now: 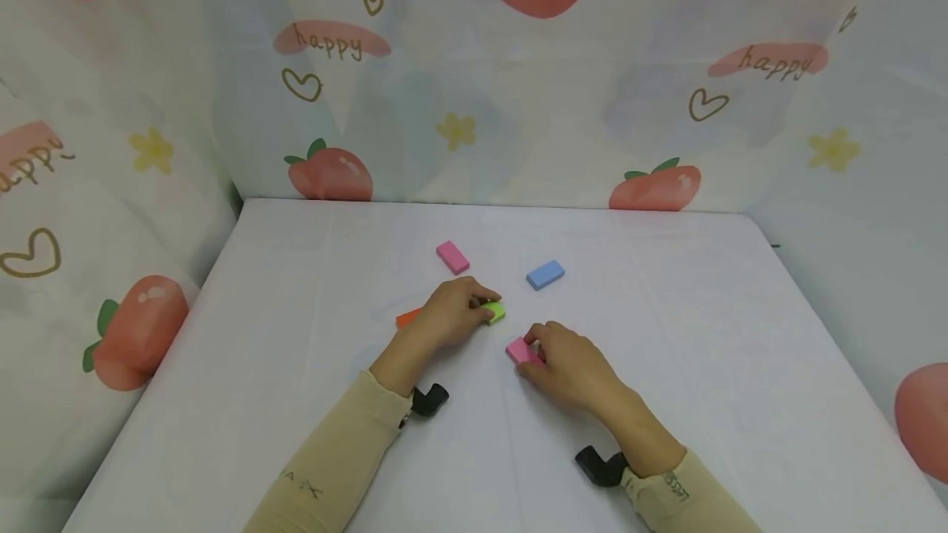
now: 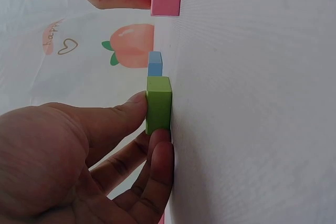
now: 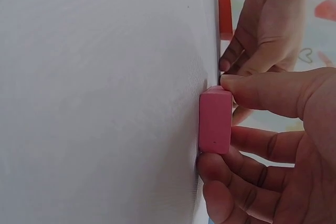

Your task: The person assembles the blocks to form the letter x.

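My left hand (image 1: 485,308) pinches a small green block (image 1: 496,312) that lies on the white table (image 1: 704,336). In the left wrist view the thumb (image 2: 131,106) presses one side of the green block (image 2: 158,103) and the fingers (image 2: 161,153) press the other. My right hand (image 1: 535,347) pinches a pink block (image 1: 520,350) just to the right of it. The right wrist view shows the thumb (image 3: 247,90) and fingers (image 3: 220,169) either side of this pink block (image 3: 215,121). Both blocks touch the table.
A second pink block (image 1: 452,257) and a blue block (image 1: 546,275) lie farther back. An orange block (image 1: 407,318) shows partly behind my left hand. A strawberry-print curtain (image 1: 474,105) walls the table at the back and sides.
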The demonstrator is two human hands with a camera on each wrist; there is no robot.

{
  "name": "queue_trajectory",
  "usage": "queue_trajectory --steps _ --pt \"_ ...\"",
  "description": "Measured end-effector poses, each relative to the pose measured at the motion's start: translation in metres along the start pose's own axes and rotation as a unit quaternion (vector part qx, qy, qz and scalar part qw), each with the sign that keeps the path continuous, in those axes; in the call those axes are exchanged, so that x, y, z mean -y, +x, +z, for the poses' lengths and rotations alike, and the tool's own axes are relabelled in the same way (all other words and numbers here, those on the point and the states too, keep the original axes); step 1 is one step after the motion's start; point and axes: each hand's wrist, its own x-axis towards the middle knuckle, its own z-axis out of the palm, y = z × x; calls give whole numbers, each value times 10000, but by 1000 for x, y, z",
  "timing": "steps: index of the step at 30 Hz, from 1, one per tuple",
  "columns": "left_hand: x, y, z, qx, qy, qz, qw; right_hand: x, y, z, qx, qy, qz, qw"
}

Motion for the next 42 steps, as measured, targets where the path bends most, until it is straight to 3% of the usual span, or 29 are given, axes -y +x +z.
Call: queue_trajectory --steps 42 --pt "0 2 2 31 3 -126 9999 4 9 -1 -65 151 100 9998"
